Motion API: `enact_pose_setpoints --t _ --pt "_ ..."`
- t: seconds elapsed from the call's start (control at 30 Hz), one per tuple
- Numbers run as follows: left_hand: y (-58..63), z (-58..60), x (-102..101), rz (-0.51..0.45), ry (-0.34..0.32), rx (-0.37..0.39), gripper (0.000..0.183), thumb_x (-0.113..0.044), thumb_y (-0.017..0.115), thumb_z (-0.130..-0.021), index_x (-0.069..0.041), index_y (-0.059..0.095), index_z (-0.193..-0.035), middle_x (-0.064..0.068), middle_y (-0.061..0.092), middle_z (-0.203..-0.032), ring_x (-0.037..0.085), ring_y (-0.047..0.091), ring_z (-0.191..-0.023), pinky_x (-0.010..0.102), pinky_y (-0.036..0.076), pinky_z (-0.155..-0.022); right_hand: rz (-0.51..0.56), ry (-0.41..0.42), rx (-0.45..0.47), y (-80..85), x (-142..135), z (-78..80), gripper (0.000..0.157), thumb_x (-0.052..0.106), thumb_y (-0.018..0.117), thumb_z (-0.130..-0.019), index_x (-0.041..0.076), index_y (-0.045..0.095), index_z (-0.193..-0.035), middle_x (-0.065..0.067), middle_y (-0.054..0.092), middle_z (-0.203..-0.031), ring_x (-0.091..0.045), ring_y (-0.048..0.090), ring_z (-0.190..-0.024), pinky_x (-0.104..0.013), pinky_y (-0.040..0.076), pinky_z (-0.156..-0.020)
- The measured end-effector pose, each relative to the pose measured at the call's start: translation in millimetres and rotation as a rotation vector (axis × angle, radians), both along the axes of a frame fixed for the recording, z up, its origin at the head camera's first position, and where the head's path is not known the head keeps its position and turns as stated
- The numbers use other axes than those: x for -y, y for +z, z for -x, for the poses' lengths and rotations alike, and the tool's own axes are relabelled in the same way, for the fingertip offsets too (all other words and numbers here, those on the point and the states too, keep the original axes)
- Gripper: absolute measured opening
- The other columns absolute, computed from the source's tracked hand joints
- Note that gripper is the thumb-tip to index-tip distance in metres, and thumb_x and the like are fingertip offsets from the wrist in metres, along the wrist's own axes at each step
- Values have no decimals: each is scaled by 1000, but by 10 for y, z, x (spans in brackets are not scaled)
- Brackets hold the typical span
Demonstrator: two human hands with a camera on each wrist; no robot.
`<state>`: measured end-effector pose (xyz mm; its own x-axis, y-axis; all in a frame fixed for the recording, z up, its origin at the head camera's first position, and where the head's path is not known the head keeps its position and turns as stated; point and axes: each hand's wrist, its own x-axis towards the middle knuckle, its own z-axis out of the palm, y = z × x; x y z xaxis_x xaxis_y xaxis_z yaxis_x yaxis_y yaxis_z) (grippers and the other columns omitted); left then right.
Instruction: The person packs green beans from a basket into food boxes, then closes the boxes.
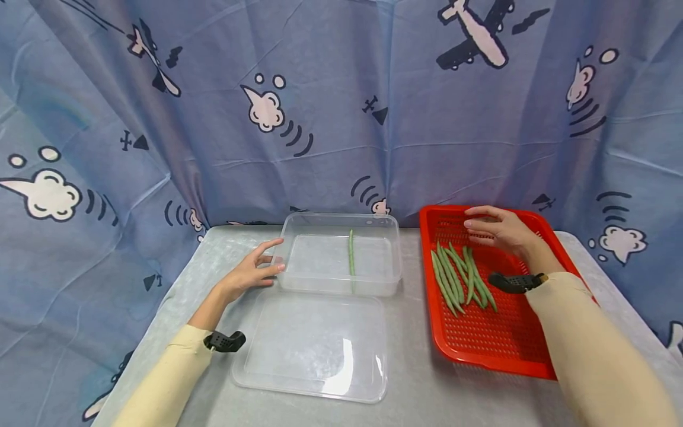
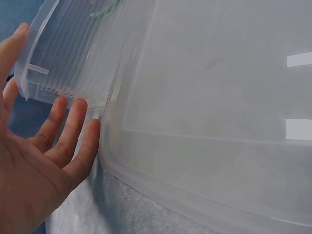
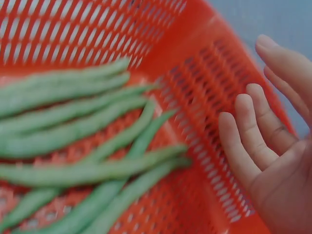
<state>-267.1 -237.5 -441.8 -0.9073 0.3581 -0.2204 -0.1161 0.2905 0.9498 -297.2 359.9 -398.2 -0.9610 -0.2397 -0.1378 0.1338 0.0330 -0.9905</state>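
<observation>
In the head view a clear plastic container (image 1: pixel 315 284) stands at the back middle of the table, with one green bean (image 1: pixel 351 252) lying lengthwise in it. My left hand (image 1: pixel 248 274) is at the container's left side, fingers spread and fingertips right at its wall. On the right, a red plastic basket (image 1: pixel 512 338) holds several green beans (image 1: pixel 453 276) in a loose pile. Over the basket's far part is my right hand (image 1: pixel 504 231), its fingers extended and nothing between them. The right wrist view shows this hand (image 3: pixel 278 151) beside the ends of the beans (image 3: pixel 73 122).
A clear flat lid (image 1: pixel 315 344) lies on the grey table (image 1: pixel 411 379) in front of the container. Behind the table hangs a blue curtain (image 1: pixel 331 118) printed with planes and clouds. The basket's raised rim (image 1: pixel 434 320) surrounds the beans.
</observation>
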Motion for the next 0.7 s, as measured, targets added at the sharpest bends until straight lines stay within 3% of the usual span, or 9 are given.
enact_pose_setpoints --t 0.13,0.27,0.43,0.7 --pt "-6 9 -2 -2 -3 -2 77 -23 71 -99 -29 27 -162 27 25 -155 43 49 -129 52 49 -98 -193 31 -68 -181 -97 -54 48 9 65 -101 -5 47 -143 -1 65 -119 -18 66 -106 -37 55 -90" --pt "-18 19 1 -4 -4 3 75 -21 69 -100 -28 27 -162 27 25 -155 43 47 -131 52 49 -99 -391 44 -130 -320 -156 -101 52 15 72 -97 -9 51 -138 -10 65 -116 -19 65 -100 -38 57 -86" --pt "-20 16 11 -7 -6 -1 78 -24 71 -99 -28 27 -162 28 26 -153 44 47 -130 53 48 -99 -477 37 -150 -434 -196 -130 52 14 76 -94 -10 55 -135 -24 63 -118 -21 66 -96 -37 59 -82" --pt "-15 0 10 -14 -9 -2 79 -27 73 -98 -28 27 -162 27 27 -153 42 47 -130 52 49 -99 -559 34 -160 -484 -193 -172 54 16 77 -93 -10 56 -135 -27 62 -119 -19 63 -96 -35 59 -80"
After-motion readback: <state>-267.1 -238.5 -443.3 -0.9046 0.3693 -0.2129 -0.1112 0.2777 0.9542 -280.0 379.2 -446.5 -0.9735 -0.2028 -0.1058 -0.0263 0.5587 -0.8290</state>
